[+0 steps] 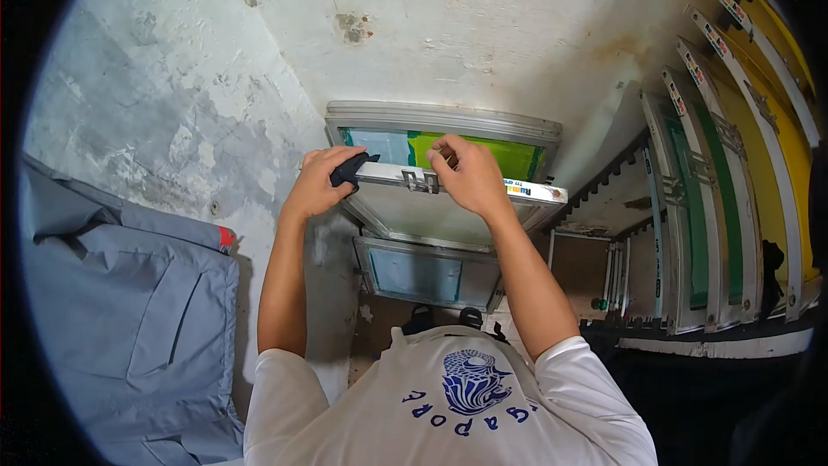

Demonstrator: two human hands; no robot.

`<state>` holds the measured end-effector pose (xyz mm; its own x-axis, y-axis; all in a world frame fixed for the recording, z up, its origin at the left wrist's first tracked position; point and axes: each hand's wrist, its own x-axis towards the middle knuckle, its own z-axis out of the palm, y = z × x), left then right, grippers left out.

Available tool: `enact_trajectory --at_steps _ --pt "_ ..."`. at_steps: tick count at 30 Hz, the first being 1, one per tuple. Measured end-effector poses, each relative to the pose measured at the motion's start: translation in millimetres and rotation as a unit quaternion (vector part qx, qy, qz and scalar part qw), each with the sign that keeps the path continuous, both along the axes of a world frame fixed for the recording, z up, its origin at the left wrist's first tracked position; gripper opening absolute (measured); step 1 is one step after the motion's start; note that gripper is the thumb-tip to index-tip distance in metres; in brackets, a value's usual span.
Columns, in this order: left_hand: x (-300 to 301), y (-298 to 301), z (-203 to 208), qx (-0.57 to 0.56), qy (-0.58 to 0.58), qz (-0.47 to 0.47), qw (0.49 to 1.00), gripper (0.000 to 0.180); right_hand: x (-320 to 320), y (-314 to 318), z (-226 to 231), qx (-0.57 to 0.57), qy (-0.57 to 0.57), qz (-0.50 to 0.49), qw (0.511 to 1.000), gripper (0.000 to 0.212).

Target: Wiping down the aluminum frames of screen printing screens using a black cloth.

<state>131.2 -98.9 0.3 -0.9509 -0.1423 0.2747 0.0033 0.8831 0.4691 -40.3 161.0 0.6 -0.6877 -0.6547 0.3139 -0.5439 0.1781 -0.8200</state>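
A screen-printing frame (379, 174) stands on edge in front of me, its pale metal top bar crossing the middle of the view. At the bar's left end my left hand (321, 179) is closed around a bunched dark cloth (349, 171), which touches the bar. My right hand (470, 174) lies across the bar right of a small metal clip (420, 180). Its thumb and fingers are bent together over the bar; what lies between them, if anything, is hidden. Behind leans another frame (440, 114) with blue and bright green mesh.
A lower frame with a pale blue panel (418, 274) stands nearer my feet. Several frames (729, 181) with green and yellow mesh fill a rack at the right. A grey jacket (138, 293) hangs at the left. Peeling walls (448, 26) close in behind.
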Motion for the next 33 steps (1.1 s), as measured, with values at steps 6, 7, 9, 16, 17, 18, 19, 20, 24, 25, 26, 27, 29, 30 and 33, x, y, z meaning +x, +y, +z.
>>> enact_trajectory --at_steps 6,7,9,16,17,18,19,20,24,25,26,27,29,30,33 --pt "-10.7 16.3 2.7 0.000 0.009 -0.024 1.000 0.068 -12.7 13.5 -6.0 -0.004 0.009 -0.044 0.999 0.028" --pt "-11.5 17.4 1.7 0.002 0.009 -0.026 1.000 0.068 -13.8 15.1 -4.6 -0.003 0.009 -0.046 0.999 0.028" --pt "-13.6 18.6 -0.2 0.003 0.009 -0.030 1.000 0.068 -16.0 17.9 -2.3 0.000 -0.011 -0.057 0.998 0.028" --pt "-21.7 30.9 4.5 -0.004 -0.011 -0.036 0.999 0.069 -26.8 26.9 -3.6 -0.008 -0.019 -0.093 0.995 0.028" --pt "-22.3 30.6 4.0 -0.009 -0.013 -0.040 0.999 0.069 -27.2 27.7 -3.0 -0.009 -0.022 -0.100 0.995 0.028" --pt "-24.3 30.7 3.4 -0.014 -0.014 -0.046 0.999 0.069 -28.0 29.1 -2.1 -0.010 -0.024 -0.109 0.994 0.028" --pt "-25.5 31.4 3.8 -0.013 -0.014 -0.051 0.999 0.069 -28.7 30.4 -0.9 -0.009 -0.024 -0.114 0.993 0.028" --pt "-26.1 32.6 4.9 -0.013 -0.005 -0.051 0.999 0.071 -29.5 31.5 0.6 -0.010 -0.020 -0.119 0.993 0.028" --pt "-27.4 37.5 4.6 -0.034 0.009 -0.042 0.999 0.068 -31.9 34.0 1.9 -0.016 -0.018 -0.127 0.992 0.028" --pt "-27.9 37.9 4.4 -0.034 0.010 -0.044 0.998 0.068 -31.8 33.7 2.9 -0.018 -0.021 -0.129 0.991 0.029" --pt "-28.4 38.3 3.9 -0.034 0.009 -0.046 0.998 0.068 -32.5 33.7 2.7 -0.018 -0.020 -0.131 0.991 0.029" --pt "-28.0 39.1 2.5 -0.034 0.008 -0.048 0.998 0.068 -33.5 34.5 0.8 -0.015 -0.015 -0.132 0.991 0.029" --pt "-29.4 38.2 1.4 -0.030 0.019 -0.050 0.998 0.068 -35.3 34.7 -1.6 -0.012 -0.008 -0.134 0.991 0.029" --pt "-30.5 38.6 1.3 -0.027 0.031 -0.052 0.998 0.068 -36.7 35.5 -1.3 -0.009 -0.002 -0.135 0.991 0.029" --pt "-31.8 37.1 -1.5 -0.022 0.029 -0.064 0.997 0.069 -36.7 35.8 -3.5 -0.009 -0.001 -0.137 0.990 0.030"
